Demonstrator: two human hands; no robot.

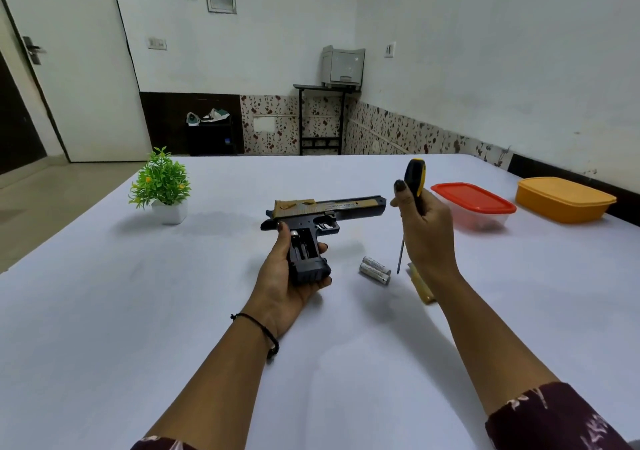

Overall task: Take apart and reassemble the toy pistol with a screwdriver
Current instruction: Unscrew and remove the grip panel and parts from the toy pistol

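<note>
Red-lidded tub (475, 203): holding small dark bits.
Orange tub (562, 204): sitting lidded, contents hidden.
Left hand (284, 276): gripping toy pistol (346, 208).
Right hand (427, 228): gripping screwdriver (415, 175).

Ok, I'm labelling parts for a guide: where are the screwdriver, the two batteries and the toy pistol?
screwdriver (414, 177): head view, on its black-and-yellow handle.
batteries (374, 273): head view, on the nearer battery's body.
toy pistol (346, 206): head view, on the gold slide.
</note>
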